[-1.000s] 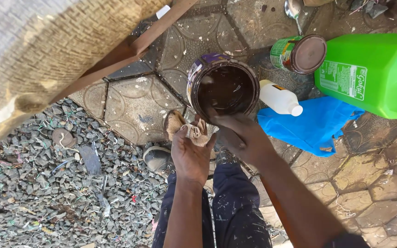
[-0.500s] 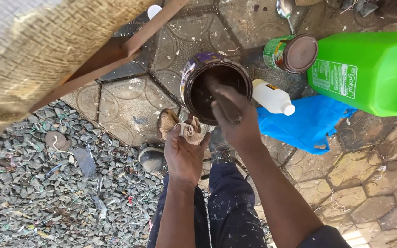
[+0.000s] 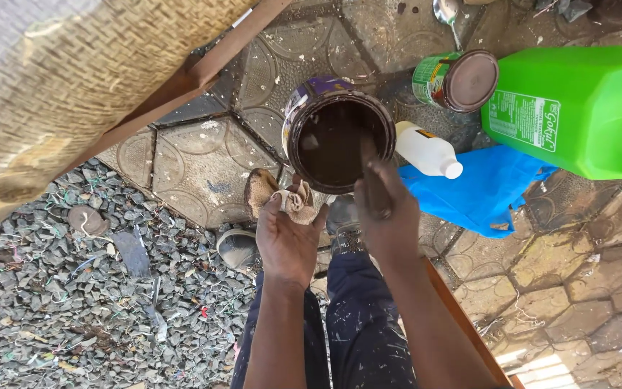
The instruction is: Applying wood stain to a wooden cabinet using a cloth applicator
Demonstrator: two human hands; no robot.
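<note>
Right hand (image 3: pixel 389 216) now lower, stick (image 3: pixel 374 189) half-hidden; rag (image 3: pixel 293 202) w/ left hand (image 3: pixel 287 241).

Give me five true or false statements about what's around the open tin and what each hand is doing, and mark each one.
1. The left hand holds a crumpled tan rag. True.
2. The open tin holds dark brown liquid. True.
3. The right hand is empty. False: it has a grip on a dark stick or brush handle that dips into the tin.
4. The green jug is standing upright on the gravel. False: it lies on its side on the paving stones, beside a blue bag.
5. The white bottle lies between the tin and the blue bag. True.
</note>
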